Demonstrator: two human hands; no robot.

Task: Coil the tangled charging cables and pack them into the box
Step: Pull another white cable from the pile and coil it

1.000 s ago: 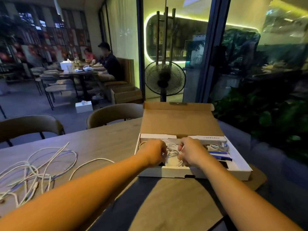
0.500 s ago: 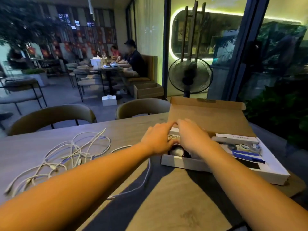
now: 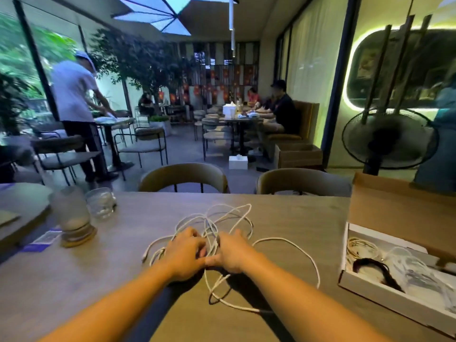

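1. Already packed, by the look of it: a pale coil (image 3: 362, 248) and a dark cable (image 3: 380, 272) inside the open box (image 3: 385, 296) at the right end of the desk (image 3: 283, 218), next to clear wrapping too blurred to identify.
2. Not yet dealt with: white cables (image 3: 212, 230) in a loose knot mid-desk, well apart from the box, with crossed loops and one long strand trailing right and back toward the near edge.
3. Left hand (image 3: 183, 253) on the near left of the knot, fingers curled round a few strands.
4. Right hand (image 3: 234, 253) just beside it, thumb against thumb, fingers bent over the strands. Cannot tell whether gripping or only resting there.
5. Step in hand, probably: teasing the knot apart to free one cable for winding.
6. Left after that: separating every strand, winding each into a coil, carrying each coil across to the box.
7. Judged partway through at best. Impossible to count the cables in the knot.
8. Worth minding: a glass (image 3: 71, 213) at the far left of the desk, well apart from the knot but within reach of a whipping cable end.
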